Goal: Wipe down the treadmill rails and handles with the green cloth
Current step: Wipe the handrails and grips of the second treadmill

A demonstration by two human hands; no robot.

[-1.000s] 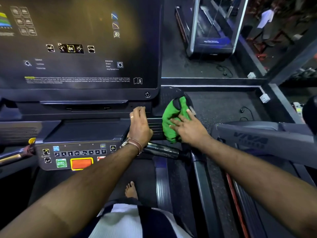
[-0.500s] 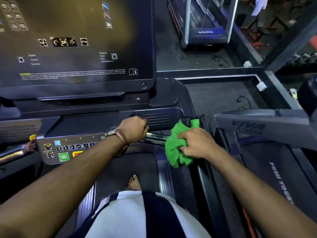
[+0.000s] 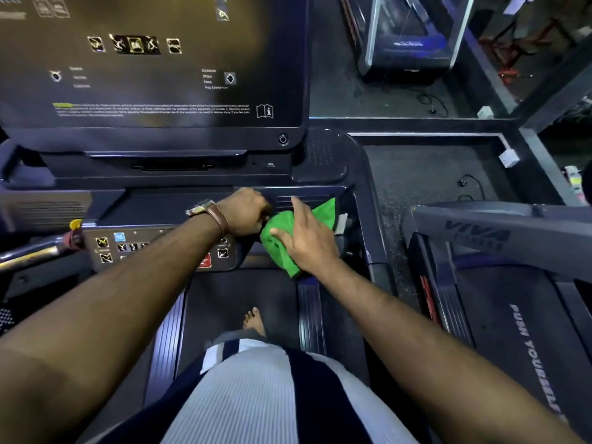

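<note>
The green cloth lies bunched over the right handle bar, just right of the control panel, and one corner sticks up toward the console. My right hand presses on it with the index finger stretched forward and the thumb spread to the left. My left hand, with a watch on the wrist, is curled in a fist at the cloth's left edge, where the bar leaves the console. The bar itself is hidden under hand and cloth. The left chrome handle bar shows at the far left.
The big dark screen fills the upper left. Below me run the belt and its ribbed side rails, with my bare foot on the belt. A neighbouring grey treadmill stands close on the right.
My right hand has slid the cloth left along the bar toward my left hand and opened from a grip to a press. The view has shifted slightly.
</note>
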